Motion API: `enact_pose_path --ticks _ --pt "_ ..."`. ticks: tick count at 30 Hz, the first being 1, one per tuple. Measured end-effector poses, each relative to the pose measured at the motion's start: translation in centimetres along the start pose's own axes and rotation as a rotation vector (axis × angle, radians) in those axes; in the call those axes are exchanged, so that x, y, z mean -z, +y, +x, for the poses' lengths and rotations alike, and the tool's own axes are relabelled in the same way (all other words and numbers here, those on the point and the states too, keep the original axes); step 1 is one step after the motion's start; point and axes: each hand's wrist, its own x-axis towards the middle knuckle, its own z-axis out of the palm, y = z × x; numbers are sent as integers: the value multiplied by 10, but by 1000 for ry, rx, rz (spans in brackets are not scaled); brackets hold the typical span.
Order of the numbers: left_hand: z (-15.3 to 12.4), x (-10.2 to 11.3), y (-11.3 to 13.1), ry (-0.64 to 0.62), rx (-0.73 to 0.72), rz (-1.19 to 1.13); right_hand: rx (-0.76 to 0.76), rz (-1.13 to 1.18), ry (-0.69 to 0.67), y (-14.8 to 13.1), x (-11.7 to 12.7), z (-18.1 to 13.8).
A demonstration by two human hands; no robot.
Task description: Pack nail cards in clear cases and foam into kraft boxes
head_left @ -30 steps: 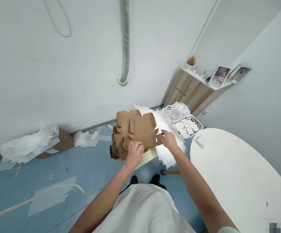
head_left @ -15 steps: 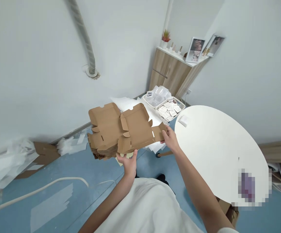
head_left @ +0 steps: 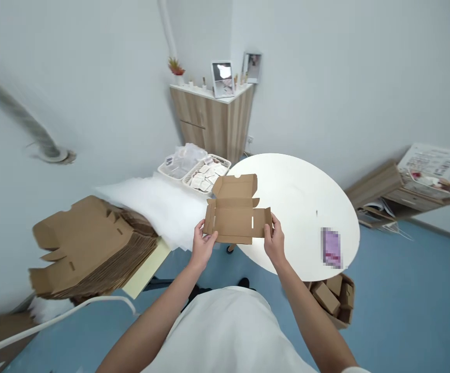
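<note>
Cardboard: one unfolded sheet, held up between both hands, flaps spread.
Left hand: gripping its left edge, thumb on top.
Right hand: pinching its right flap, apart from the left.
Stack: more flat cardboard, left of the left hand.
Baskets: beyond the left hand.
Table: white, rounded, beyond the right hand.

No words or numbers can be read. The sheet by the low cabinet bears rows of dark print, too blurred to make out. Faint marks on the white cards are too small to tell. The purple thing is pixelated.
</note>
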Motion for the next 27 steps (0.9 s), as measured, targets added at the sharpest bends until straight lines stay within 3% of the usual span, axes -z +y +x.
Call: enact_pose_path --ticks 6,13,18,27 --pt "9 -76 -17 -129 -77 197 -42 -66 175 56 49 -23" --pt "23 -114 -39 -379 -170 462 -113 -81 232 101 68 -48" --pt "44 -128 -45 -372 -121 574 -232 28 236 115 63 -55" --pt "99 -147 -61 -420 -5 615 -473 42 262 125 22 -65"
